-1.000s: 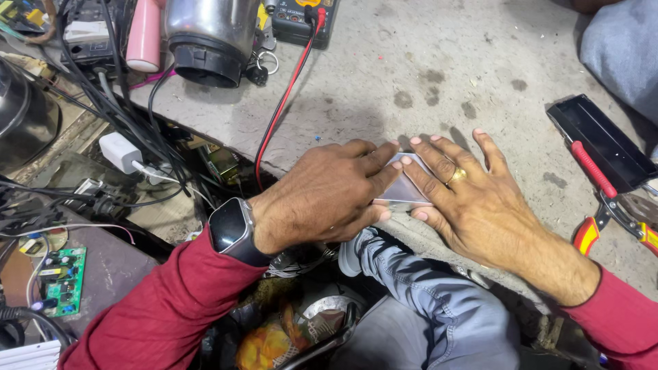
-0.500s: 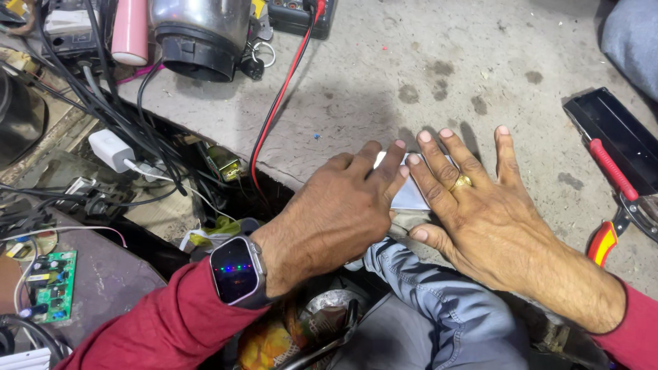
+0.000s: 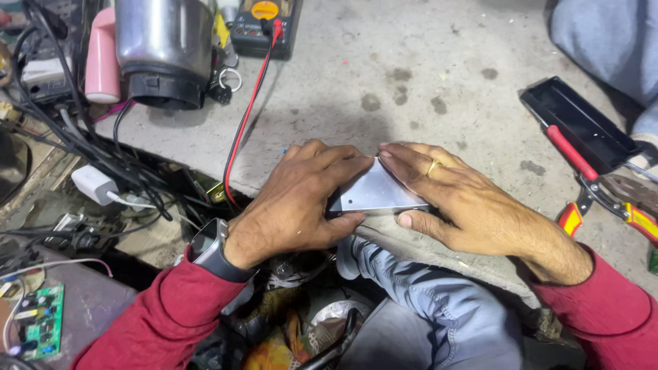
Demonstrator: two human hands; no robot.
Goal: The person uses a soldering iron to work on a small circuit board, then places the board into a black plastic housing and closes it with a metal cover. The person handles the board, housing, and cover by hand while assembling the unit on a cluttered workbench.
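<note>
Between both hands, a grey metal plate, seemingly pinched flat on concrete.

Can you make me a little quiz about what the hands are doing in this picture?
1. True or false: both hands press on the flat grey metal plate at the edge of the concrete slab.
2. Which hand wears a ring? A) left hand B) right hand C) neither
3. Fill in: the wire leading from the multimeter down toward the left hand is ____ in colour.

Key: 1. True. 2. B; the left wrist wears a smartwatch instead. 3. Red; it is the red wire.
</note>
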